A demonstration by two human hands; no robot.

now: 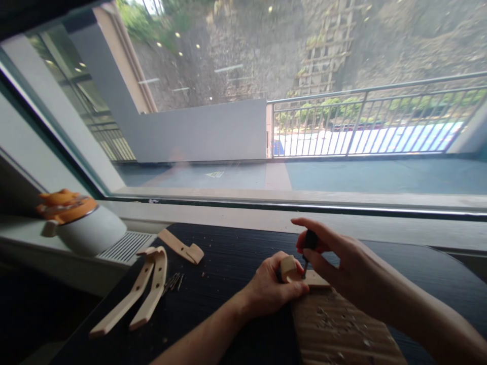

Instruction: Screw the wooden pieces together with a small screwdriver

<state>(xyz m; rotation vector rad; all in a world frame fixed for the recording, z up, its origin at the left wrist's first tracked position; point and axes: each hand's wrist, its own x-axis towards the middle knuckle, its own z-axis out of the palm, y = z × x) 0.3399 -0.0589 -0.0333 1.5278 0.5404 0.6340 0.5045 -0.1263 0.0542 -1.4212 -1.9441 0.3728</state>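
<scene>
My left hand (272, 290) grips a small light wooden block (288, 265) and presses it against the end of a flat wooden board (335, 324) that lies on the dark table (228, 258). My right hand (342, 258) pinches a short screwdriver with a black and red handle (310, 240); its tip points down at the spot where the block meets the board. Wood shavings are scattered on the board.
Left of my hands lie two long curved wooden pieces (142, 291), a smaller bent wooden piece (182, 247) and several loose screws (173, 281). A white round object with an orange top (76, 223) stands on the window ledge. A big window runs behind the table.
</scene>
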